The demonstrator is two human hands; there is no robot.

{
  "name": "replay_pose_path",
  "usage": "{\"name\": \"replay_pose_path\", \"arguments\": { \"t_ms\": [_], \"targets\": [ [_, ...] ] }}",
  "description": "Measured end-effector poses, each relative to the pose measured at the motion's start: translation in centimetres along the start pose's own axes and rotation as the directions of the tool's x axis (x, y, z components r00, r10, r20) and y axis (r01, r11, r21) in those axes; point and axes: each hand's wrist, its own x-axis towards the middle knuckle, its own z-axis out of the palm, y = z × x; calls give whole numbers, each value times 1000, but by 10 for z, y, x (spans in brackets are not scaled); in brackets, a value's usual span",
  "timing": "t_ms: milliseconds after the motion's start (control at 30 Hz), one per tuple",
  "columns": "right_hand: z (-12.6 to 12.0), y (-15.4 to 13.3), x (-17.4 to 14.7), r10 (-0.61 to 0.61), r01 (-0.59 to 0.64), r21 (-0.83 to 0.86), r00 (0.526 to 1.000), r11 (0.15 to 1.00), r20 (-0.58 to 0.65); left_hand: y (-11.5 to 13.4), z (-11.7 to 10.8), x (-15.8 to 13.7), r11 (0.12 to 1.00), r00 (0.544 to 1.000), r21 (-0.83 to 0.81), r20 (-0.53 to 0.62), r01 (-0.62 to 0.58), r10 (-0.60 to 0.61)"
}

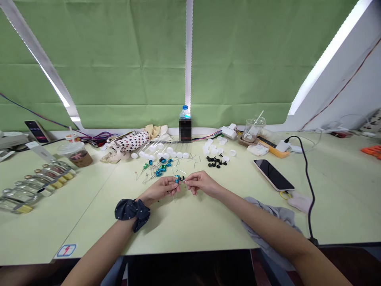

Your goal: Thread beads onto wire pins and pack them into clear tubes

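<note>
Between finger and thumb of my left hand is a small blue part with thin metal wires hanging below it. My right hand, closed in a pinch, holds a thin metal pin against the blue part's right side. Something small and black shows where the two meet, too small to make out. Beyond my hands lie several blue and green parts with wire legs, and loose metal pins. A cluster of black caps sits farther right. White round caps, some on clear tubes, lie behind.
To the left stand a row of small glass bottles and a drink cup. A blue-capped bottle is at the back. On the right are a phone, a black cable and grey cloth under my forearm.
</note>
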Motion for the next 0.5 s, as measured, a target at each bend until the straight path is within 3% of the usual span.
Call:
{"name": "replay_pose_path", "arguments": {
  "t_ms": [500],
  "targets": [
    [1, 0, -2, 28, -27, -118, 1000, 993, 8, -7, 5, 2, 999, 999, 40, 29, -22, 21]
  ]
}}
